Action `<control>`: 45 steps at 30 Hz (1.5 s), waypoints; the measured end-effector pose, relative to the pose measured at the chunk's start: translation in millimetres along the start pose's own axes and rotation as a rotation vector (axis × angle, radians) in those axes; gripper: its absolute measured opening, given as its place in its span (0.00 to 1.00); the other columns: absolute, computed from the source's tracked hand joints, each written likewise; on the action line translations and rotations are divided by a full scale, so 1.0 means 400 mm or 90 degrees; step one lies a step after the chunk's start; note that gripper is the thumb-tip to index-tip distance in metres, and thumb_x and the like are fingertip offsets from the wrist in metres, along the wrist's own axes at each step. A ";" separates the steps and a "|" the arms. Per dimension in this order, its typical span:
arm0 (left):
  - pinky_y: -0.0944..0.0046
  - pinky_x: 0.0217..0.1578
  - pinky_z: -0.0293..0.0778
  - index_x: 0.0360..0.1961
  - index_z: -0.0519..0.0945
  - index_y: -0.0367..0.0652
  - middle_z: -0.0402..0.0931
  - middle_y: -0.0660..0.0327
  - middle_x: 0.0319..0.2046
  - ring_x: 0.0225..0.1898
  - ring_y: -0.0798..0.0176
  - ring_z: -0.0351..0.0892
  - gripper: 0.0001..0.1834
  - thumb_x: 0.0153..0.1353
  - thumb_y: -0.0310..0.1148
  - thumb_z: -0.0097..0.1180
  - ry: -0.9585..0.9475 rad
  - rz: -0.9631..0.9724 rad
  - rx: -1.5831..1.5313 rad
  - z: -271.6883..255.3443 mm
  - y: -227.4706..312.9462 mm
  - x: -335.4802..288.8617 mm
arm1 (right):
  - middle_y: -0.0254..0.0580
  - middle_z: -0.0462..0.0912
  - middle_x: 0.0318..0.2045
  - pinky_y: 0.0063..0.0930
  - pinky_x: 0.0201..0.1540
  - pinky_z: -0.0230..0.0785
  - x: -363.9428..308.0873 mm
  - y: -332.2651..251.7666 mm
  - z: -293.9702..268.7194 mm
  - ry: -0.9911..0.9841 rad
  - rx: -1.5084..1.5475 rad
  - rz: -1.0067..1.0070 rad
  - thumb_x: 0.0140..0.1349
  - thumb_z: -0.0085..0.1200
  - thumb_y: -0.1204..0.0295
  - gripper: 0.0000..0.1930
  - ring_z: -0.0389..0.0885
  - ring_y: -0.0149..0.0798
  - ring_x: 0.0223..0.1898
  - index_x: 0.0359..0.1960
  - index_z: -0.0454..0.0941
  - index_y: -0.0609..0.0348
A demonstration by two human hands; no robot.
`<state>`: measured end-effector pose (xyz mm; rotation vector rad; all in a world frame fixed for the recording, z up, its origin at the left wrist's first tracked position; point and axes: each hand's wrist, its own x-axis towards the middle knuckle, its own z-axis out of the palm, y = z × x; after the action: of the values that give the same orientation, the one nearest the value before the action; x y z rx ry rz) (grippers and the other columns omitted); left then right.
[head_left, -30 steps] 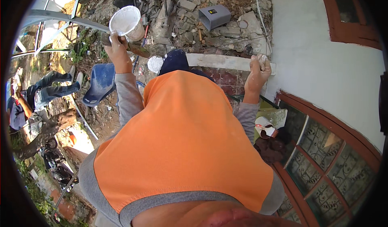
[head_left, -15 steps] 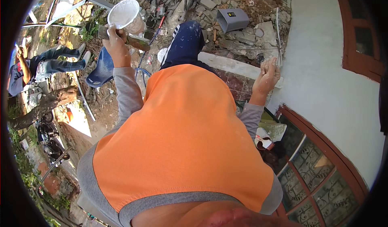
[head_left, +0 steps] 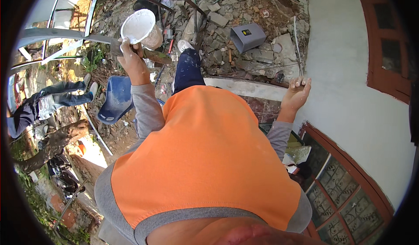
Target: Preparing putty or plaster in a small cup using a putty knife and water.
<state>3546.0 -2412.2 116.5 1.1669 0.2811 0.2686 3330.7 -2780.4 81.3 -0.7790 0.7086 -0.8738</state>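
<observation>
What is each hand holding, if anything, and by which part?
The left hand holds a white bucket by its near rim; whether it also grips the brownish piece alongside cannot be told. No held thing shows in the right hand.

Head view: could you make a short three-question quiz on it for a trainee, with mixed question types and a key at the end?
1. Open: what colour is the inside of the bucket held in the left hand?

2. True or false: the right hand is also touching the bucket.

3. Multiple choice: what does the grey container lie on?
A) a table
B) rubble
C) a shelf

Key:
1. White.
2. False; the right hand is well apart from the bucket.
3. B.
</observation>
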 end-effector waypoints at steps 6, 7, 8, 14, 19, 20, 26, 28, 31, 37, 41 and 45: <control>0.78 0.22 0.61 0.36 0.71 0.47 0.68 0.71 0.25 0.24 0.79 0.66 0.02 0.65 0.30 0.47 -0.128 0.009 0.041 0.099 -0.053 0.321 | 0.26 0.57 0.15 0.24 0.29 0.51 0.130 0.157 0.257 0.240 -0.021 0.110 0.60 0.51 0.70 0.11 0.56 0.27 0.18 0.22 0.63 0.50; 0.78 0.22 0.61 0.36 0.71 0.47 0.68 0.71 0.25 0.24 0.79 0.66 0.02 0.65 0.30 0.47 -0.108 -0.032 0.066 0.100 -0.050 0.367 | 0.26 0.57 0.15 0.24 0.29 0.51 0.141 0.175 0.307 0.262 -0.035 0.117 0.60 0.51 0.70 0.11 0.56 0.27 0.18 0.22 0.63 0.50; 0.78 0.23 0.62 0.37 0.72 0.46 0.68 0.71 0.26 0.25 0.79 0.66 0.02 0.65 0.30 0.48 -0.098 -0.045 0.084 0.108 -0.047 0.421 | 0.26 0.56 0.14 0.24 0.29 0.51 0.158 0.191 0.361 0.221 0.034 0.168 0.59 0.52 0.71 0.11 0.56 0.27 0.18 0.22 0.63 0.50; 0.78 0.26 0.65 0.42 0.74 0.43 0.72 0.70 0.29 0.26 0.79 0.67 0.07 0.64 0.30 0.52 -0.127 -0.086 0.145 0.193 -0.034 0.711 | 0.26 0.55 0.15 0.26 0.29 0.50 0.221 0.268 0.612 0.262 0.070 0.146 0.57 0.53 0.74 0.13 0.54 0.27 0.18 0.21 0.61 0.49; 0.75 0.31 0.66 0.36 0.77 0.40 0.71 0.68 0.28 0.30 0.75 0.68 0.10 0.65 0.36 0.51 -0.143 -0.035 0.155 0.251 -0.035 0.863 | 0.27 0.56 0.18 0.26 0.30 0.51 0.241 0.328 0.702 0.220 0.009 0.045 0.55 0.54 0.76 0.11 0.55 0.26 0.18 0.24 0.62 0.50; 0.75 0.30 0.66 0.37 0.76 0.40 0.71 0.68 0.29 0.29 0.75 0.68 0.09 0.65 0.35 0.51 -0.154 -0.009 0.115 0.266 -0.041 0.882 | 0.27 0.56 0.18 0.26 0.30 0.51 0.250 0.330 0.716 0.239 0.015 0.038 0.55 0.54 0.76 0.11 0.55 0.26 0.18 0.24 0.62 0.50; 0.75 0.26 0.64 0.37 0.74 0.43 0.71 0.70 0.28 0.27 0.76 0.67 0.05 0.64 0.32 0.53 -0.097 -0.059 0.084 0.343 -0.097 0.963 | 0.26 0.57 0.20 0.24 0.28 0.52 0.374 0.301 0.773 0.289 -0.001 -0.013 0.55 0.54 0.76 0.09 0.56 0.27 0.18 0.28 0.64 0.52; 0.74 0.27 0.65 0.34 0.75 0.41 0.71 0.68 0.27 0.27 0.76 0.67 0.07 0.63 0.33 0.54 -0.091 -0.085 0.098 0.350 -0.122 0.991 | 0.27 0.59 0.20 0.23 0.25 0.51 0.437 0.299 0.780 0.314 -0.011 -0.076 0.57 0.51 0.76 0.07 0.57 0.26 0.19 0.29 0.64 0.52; 0.74 0.28 0.65 0.33 0.75 0.40 0.71 0.67 0.28 0.29 0.75 0.67 0.07 0.63 0.33 0.54 -0.034 -0.101 0.102 0.362 -0.176 1.024 | 0.28 0.62 0.21 0.21 0.24 0.53 0.572 0.317 0.801 0.258 -0.029 -0.082 0.62 0.48 0.75 0.04 0.58 0.25 0.19 0.30 0.65 0.54; 0.74 0.26 0.63 0.36 0.73 0.41 0.69 0.68 0.27 0.27 0.76 0.64 0.06 0.64 0.32 0.52 0.164 -0.025 0.109 0.537 -0.301 1.043 | 0.27 0.64 0.21 0.18 0.25 0.57 1.004 0.414 1.031 0.139 -0.151 0.109 0.67 0.46 0.72 0.09 0.60 0.23 0.20 0.48 0.70 0.58; 0.76 0.24 0.62 0.36 0.72 0.41 0.69 0.68 0.27 0.26 0.77 0.65 0.06 0.64 0.32 0.52 0.265 -0.020 0.079 0.714 -0.339 1.065 | 0.27 0.67 0.21 0.18 0.24 0.56 1.216 0.386 1.182 -0.161 -0.184 -0.038 0.67 0.50 0.70 0.09 0.62 0.22 0.21 0.44 0.73 0.61; 0.75 0.19 0.53 0.28 0.74 0.40 0.68 0.68 0.22 0.21 0.77 0.62 0.10 0.63 0.34 0.51 0.235 -0.042 0.120 0.862 -0.404 1.128 | 0.29 0.70 0.22 0.17 0.26 0.55 1.319 0.355 1.217 -0.142 -0.323 -0.091 0.67 0.52 0.70 0.07 0.64 0.21 0.23 0.37 0.76 0.61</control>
<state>4099.1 -2610.8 58.0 1.2880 0.6795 0.4062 4016.9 -3032.9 106.7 -1.3728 0.6881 -0.7241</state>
